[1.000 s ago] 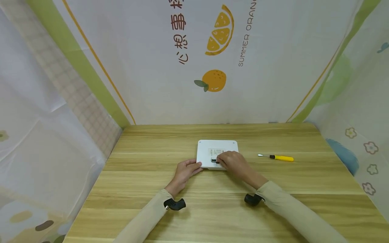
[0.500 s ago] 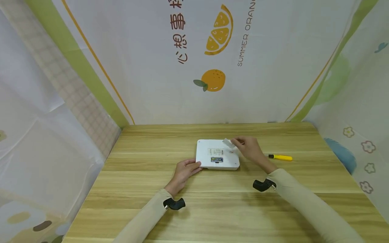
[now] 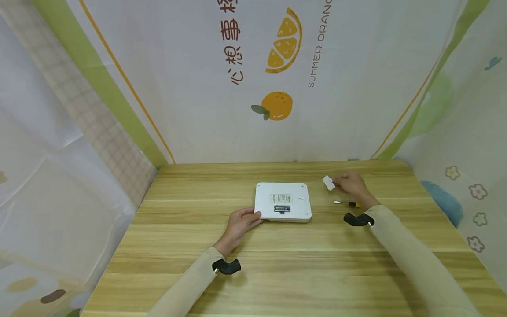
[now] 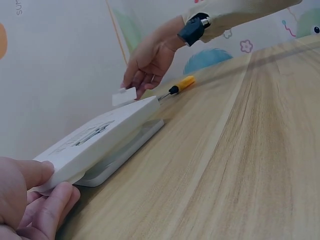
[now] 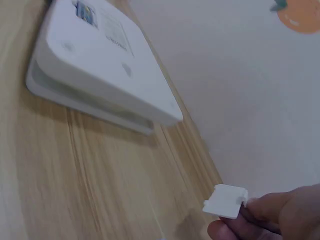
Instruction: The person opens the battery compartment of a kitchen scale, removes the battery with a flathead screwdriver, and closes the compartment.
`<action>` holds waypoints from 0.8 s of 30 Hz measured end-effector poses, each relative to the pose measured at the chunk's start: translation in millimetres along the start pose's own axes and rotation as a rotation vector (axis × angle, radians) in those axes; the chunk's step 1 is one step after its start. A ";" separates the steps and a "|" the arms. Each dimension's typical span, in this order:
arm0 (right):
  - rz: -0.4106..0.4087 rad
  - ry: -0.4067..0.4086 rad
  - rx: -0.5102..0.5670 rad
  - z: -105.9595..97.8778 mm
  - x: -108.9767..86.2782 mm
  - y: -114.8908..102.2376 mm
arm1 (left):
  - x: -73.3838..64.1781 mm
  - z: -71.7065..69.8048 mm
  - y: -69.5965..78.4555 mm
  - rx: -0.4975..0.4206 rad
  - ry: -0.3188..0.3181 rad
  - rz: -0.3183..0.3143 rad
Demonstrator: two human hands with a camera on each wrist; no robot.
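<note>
White cover piece (image 3: pixel 328 182) is pinched in the fingertips of the right hand (image 3: pixel 351 186), held above the table (image 3: pixel 182 246), well to the right of the white device (image 3: pixel 282 202). Just below this hand lies a yellow screwdriver (image 3: pixel 347 203). Left hand (image 3: pixel 240 224) grips the device's near left corner; its battery slot (image 3: pixel 282 208) shows uncovered.

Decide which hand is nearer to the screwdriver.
Right. The right hand hovers just above the screwdriver, pinching a small white cover; the left hand grips the white scale, well away.
</note>
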State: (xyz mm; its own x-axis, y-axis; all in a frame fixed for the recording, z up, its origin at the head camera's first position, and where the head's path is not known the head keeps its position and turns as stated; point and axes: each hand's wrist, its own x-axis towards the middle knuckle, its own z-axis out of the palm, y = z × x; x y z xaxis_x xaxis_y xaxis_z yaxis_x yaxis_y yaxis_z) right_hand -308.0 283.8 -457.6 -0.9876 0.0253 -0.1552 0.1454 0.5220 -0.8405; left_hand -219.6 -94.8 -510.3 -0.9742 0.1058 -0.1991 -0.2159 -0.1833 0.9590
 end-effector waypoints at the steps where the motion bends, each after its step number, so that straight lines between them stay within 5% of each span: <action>1: 0.001 0.003 -0.015 -1.1 1.7 3.4 | 0.0 -0.1 0.2 0.002 -0.001 -0.001; 16: -0.094 0.074 -0.210 -2.3 5.1 19.7 | -0.5 0.7 1.7 0.011 -0.013 0.010; 24: -0.086 0.047 -0.242 -7.2 1.8 25.3 | -1.8 -0.3 1.9 0.010 -0.014 0.011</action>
State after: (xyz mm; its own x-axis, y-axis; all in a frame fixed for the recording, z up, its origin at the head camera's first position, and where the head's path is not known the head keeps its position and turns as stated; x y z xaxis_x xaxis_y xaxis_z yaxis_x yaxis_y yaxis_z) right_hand -306.5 303.2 -475.4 -0.9982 0.0085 -0.0592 0.0476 0.7122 -0.7003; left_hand -218.3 -95.6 -508.2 -0.9756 0.1173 -0.1858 -0.2045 -0.1751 0.9631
